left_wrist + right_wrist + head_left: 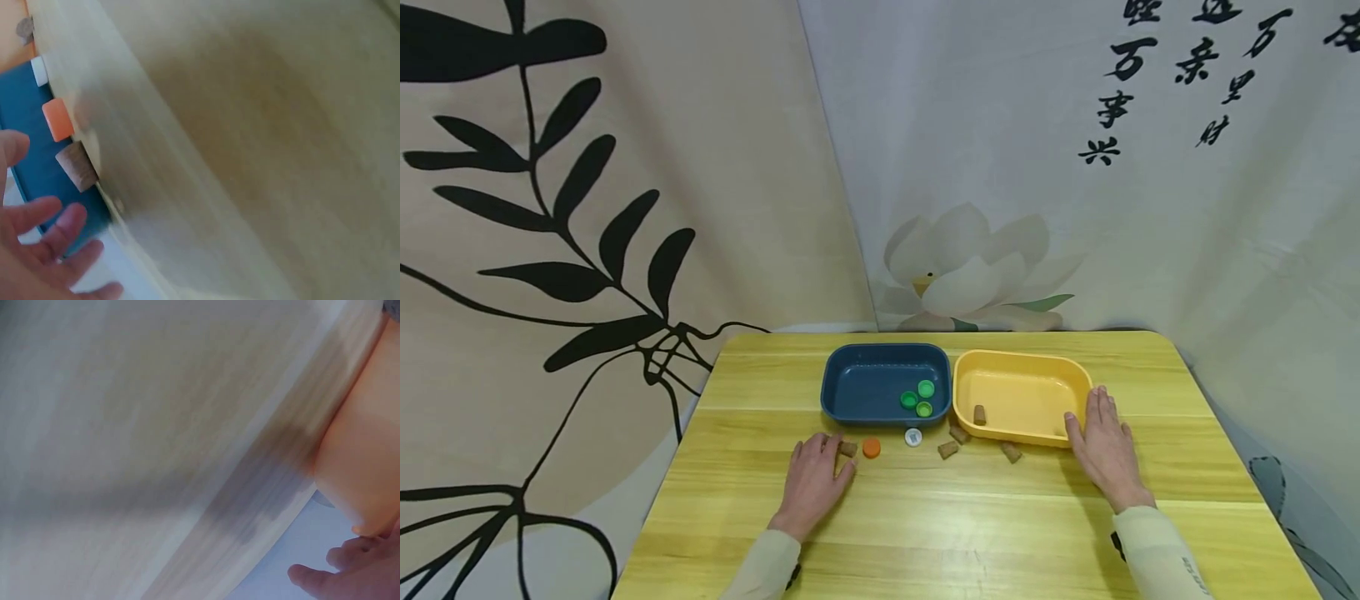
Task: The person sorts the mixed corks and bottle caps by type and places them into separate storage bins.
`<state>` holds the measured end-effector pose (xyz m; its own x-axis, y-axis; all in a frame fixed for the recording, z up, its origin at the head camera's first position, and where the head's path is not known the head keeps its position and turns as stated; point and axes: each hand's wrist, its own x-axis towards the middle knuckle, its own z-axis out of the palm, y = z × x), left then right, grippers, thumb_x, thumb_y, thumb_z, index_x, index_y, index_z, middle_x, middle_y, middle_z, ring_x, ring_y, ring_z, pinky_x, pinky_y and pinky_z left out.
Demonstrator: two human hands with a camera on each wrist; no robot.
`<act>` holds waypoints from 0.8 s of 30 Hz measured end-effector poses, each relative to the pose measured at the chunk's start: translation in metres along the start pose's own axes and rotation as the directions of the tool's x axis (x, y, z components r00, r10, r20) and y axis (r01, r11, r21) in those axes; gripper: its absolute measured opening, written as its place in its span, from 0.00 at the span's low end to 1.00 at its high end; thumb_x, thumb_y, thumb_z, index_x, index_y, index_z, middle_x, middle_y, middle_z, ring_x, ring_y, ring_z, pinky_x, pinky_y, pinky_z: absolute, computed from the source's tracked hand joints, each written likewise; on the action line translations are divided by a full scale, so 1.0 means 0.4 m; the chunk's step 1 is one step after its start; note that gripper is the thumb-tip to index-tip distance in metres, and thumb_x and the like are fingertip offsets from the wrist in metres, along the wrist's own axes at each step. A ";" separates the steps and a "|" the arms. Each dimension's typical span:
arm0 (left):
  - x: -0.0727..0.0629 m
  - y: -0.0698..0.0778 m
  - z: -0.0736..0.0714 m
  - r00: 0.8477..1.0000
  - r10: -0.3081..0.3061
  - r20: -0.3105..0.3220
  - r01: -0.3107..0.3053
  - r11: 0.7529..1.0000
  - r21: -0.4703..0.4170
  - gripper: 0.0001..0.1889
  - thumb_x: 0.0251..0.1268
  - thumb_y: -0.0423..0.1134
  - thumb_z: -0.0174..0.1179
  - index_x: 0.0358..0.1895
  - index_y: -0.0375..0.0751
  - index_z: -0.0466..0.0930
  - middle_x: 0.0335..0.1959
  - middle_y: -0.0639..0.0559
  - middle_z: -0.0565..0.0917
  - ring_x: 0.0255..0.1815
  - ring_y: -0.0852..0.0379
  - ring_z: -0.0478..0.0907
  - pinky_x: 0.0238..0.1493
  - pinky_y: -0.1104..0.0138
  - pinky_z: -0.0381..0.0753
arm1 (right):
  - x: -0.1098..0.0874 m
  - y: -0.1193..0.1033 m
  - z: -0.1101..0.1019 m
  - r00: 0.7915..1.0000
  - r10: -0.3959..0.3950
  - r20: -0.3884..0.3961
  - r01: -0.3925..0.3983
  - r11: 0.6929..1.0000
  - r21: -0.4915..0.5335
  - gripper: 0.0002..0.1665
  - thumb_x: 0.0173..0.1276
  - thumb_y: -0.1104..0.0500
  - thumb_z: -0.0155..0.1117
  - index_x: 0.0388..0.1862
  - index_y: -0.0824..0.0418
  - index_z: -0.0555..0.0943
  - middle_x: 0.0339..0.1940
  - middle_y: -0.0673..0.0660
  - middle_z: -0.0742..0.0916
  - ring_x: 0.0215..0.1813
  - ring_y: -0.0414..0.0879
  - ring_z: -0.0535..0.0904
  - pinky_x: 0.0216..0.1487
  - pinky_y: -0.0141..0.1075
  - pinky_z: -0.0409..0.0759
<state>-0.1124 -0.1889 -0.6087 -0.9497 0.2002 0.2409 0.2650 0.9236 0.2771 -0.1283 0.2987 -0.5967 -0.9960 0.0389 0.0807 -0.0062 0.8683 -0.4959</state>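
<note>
My left hand [814, 479] hovers over the table with its fingers spread, close to a brown cork [847, 448]. In the left wrist view, that cork [78, 166] lies beyond the fingertips, with an orange bottle cap [58, 120] beside it. At the right end of the yellow tray [1022, 392], my right hand [1107, 454] lies with fingers extended along the outer rim and thumb at the front corner. The right wrist view has these fingers [319, 580] right at the tray's edge. One cork [980, 415] is inside the yellow tray.
Left of the yellow tray stands a blue tray [857, 408] with three green caps [926, 389]. Along the trays' front lie a white cap [913, 437], the orange cap [871, 448] and several corks [1011, 452]. Curtains hang behind the wooden table [940, 533].
</note>
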 end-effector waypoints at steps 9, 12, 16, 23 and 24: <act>0.013 -0.005 0.002 0.995 -0.099 0.030 0.096 0.993 0.070 0.42 0.61 0.67 0.67 0.62 0.31 0.80 0.61 0.34 0.79 0.71 0.30 0.68 0.66 0.29 0.63 | 0.001 -0.001 -0.004 1.000 0.011 0.013 -0.011 1.000 0.010 0.47 0.86 0.41 0.34 0.81 0.79 0.41 0.82 0.77 0.46 0.82 0.75 0.43 0.69 0.77 0.49; 0.015 -0.004 0.004 0.994 -0.109 0.032 0.105 0.990 0.092 0.40 0.60 0.67 0.69 0.59 0.31 0.82 0.60 0.34 0.79 0.71 0.30 0.69 0.66 0.29 0.64 | 0.002 -0.001 -0.003 1.000 0.011 0.009 -0.011 1.000 0.008 0.47 0.86 0.41 0.34 0.81 0.79 0.42 0.82 0.77 0.46 0.81 0.75 0.44 0.69 0.78 0.49; 0.012 -0.003 0.004 0.994 -0.110 0.026 0.106 0.988 0.112 0.33 0.58 0.63 0.72 0.51 0.34 0.85 0.58 0.34 0.80 0.71 0.30 0.69 0.65 0.28 0.64 | 0.002 -0.001 -0.003 1.000 0.008 0.005 -0.008 1.000 0.006 0.47 0.86 0.42 0.35 0.81 0.79 0.42 0.82 0.77 0.47 0.81 0.75 0.45 0.68 0.78 0.50; -0.001 -0.007 0.005 0.994 -0.099 0.040 0.095 0.991 0.090 0.20 0.60 0.54 0.74 0.40 0.39 0.85 0.58 0.35 0.81 0.71 0.30 0.69 0.66 0.29 0.64 | 0.001 0.000 -0.004 1.000 0.007 0.003 -0.007 1.000 0.006 0.47 0.86 0.41 0.35 0.81 0.79 0.42 0.82 0.78 0.47 0.81 0.75 0.45 0.68 0.78 0.50; -0.002 -0.006 0.004 0.993 -0.104 0.048 0.100 0.991 0.083 0.21 0.60 0.55 0.74 0.41 0.39 0.85 0.59 0.35 0.81 0.71 0.30 0.69 0.66 0.29 0.63 | 0.001 0.000 -0.004 1.000 0.007 0.003 -0.007 1.000 0.006 0.47 0.86 0.41 0.35 0.81 0.79 0.42 0.82 0.78 0.48 0.81 0.75 0.45 0.68 0.78 0.50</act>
<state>-0.1126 -0.1908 -0.6113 -0.9791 0.1183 0.1652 0.1537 0.9630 0.2215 -0.1285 0.2994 -0.5951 -0.9962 0.0437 0.0747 0.0003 0.8652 -0.5014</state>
